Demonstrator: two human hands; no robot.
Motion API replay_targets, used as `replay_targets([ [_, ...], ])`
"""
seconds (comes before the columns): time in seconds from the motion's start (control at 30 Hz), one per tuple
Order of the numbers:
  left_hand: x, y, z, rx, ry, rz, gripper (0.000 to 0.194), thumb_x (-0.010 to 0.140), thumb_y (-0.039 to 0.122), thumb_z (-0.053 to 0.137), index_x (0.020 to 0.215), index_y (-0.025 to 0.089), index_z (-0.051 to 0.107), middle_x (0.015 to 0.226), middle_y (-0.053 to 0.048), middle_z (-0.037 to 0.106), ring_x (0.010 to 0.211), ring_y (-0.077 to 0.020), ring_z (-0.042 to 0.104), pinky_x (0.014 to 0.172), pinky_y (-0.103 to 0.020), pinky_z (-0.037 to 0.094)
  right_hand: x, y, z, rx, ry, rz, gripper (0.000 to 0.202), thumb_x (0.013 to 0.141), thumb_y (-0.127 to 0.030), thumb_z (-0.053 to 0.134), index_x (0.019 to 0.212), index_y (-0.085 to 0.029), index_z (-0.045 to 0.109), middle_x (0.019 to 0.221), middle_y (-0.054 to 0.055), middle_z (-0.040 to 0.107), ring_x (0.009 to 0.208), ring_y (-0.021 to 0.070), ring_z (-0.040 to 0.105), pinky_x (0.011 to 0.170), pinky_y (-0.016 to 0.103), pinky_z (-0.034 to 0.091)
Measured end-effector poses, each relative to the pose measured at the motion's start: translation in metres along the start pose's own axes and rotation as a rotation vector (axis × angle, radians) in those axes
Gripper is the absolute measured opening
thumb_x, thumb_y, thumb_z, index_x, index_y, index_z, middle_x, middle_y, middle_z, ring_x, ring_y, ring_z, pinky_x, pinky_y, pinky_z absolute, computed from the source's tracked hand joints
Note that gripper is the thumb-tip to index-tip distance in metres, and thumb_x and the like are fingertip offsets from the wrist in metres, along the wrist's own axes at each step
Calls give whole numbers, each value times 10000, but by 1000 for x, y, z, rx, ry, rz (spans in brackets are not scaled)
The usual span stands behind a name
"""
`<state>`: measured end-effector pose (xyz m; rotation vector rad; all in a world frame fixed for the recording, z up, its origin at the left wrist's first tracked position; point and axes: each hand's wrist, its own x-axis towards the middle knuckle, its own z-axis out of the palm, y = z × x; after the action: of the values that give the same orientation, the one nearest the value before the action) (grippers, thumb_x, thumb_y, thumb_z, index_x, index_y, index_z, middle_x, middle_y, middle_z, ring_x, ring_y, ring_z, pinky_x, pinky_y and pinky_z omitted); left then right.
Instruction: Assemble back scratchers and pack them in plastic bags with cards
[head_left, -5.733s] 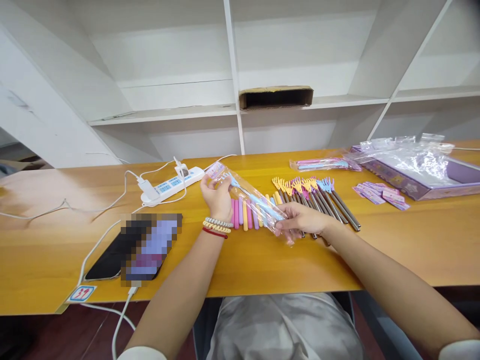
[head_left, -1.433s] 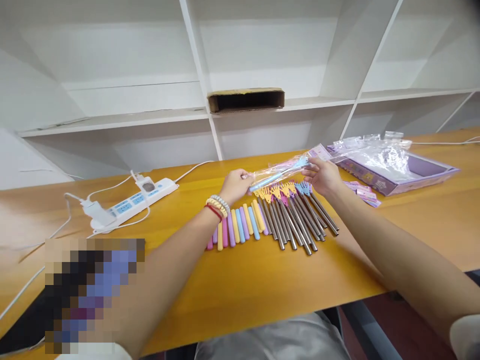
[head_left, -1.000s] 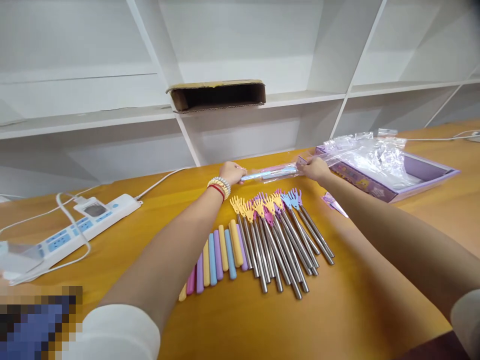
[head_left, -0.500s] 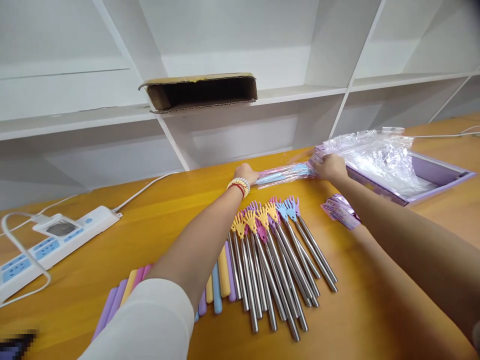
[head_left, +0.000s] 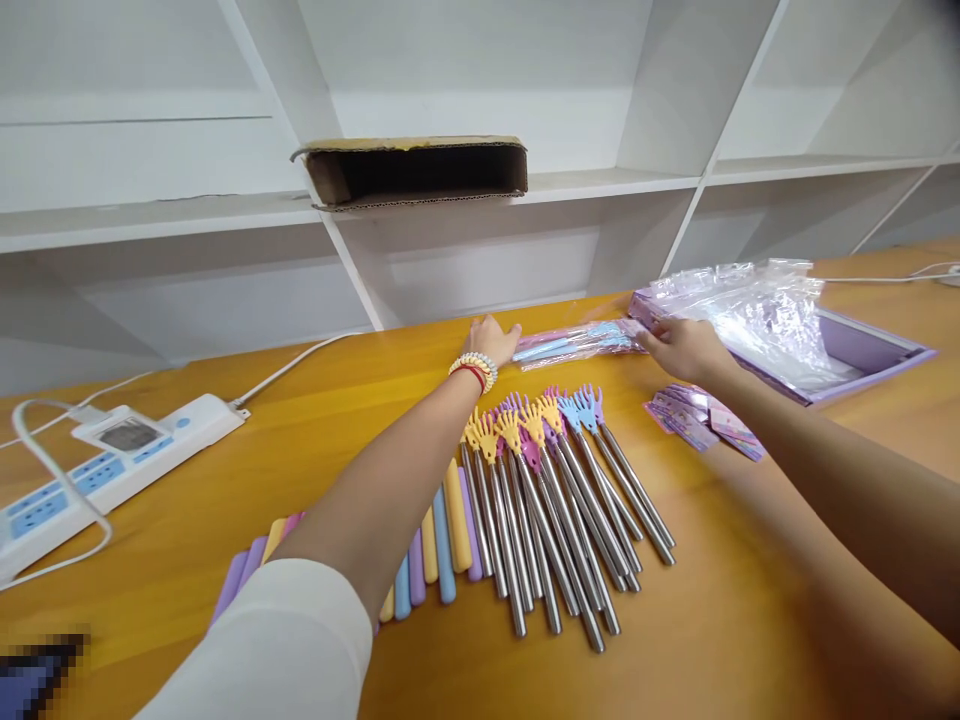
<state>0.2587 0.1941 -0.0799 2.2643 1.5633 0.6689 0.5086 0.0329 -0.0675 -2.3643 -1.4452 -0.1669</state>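
Note:
A clear plastic bag of back scratcher parts [head_left: 574, 344], with pink and blue pieces showing, lies flat on the table towards the back. My left hand [head_left: 489, 342], bracelets at its wrist, is at the bag's left end with the thumb held away from the fingers. At the other end, my right hand [head_left: 686, 348] pinches the bag's edge between thumb and fingers. In front of both hands lie several metal back scratcher rods [head_left: 555, 530] with yellow, blue, purple and pink hand-shaped heads. Coloured handles [head_left: 442, 540] lie left of them, partly hidden by my left arm.
Clear plastic bags [head_left: 772, 310] fill part of a purple box [head_left: 885, 345] at the right. Printed cards [head_left: 686, 415] lie under my right forearm. A white power strip [head_left: 127, 480] with cables is at the left. Above the table, a cardboard box [head_left: 416, 145] juts from the shelf.
The bag has shifted slightly right and now rests. My left thumb has lifted away from the fingers; my right hand has moved a little right. More of the printed cards shows.

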Motion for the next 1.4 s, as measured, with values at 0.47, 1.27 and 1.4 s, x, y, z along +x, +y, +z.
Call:
replay_targets([
  [0.47,-49,-45,-94,50,4,136,336,742,350,564,1002,138,579,1090,-141,578,1046,-235,526,934,-327,378,-48,-49,-21,282,15,15,189,746,-340,563,760,-189,676,590,47,631,606,196,589,605,297,433],
  [1.27,-246,-122,-148,15,127,262,313,814,306,518,1091,161,525,1024,-71,615,925,-192,573,847,-317,441,-158,-145,-4,144,-240,-431,249,762,-406,550,622,-201,565,591,10,585,560,137,499,544,258,314],
  [1.4,-250,-112,-135,84,58,353,298,827,300,486,1078,153,547,1047,-89,600,995,-223,545,888,-346,424,-161,-149,2,69,-214,-422,232,748,-413,569,644,-207,548,616,17,591,617,159,523,565,261,324],
])
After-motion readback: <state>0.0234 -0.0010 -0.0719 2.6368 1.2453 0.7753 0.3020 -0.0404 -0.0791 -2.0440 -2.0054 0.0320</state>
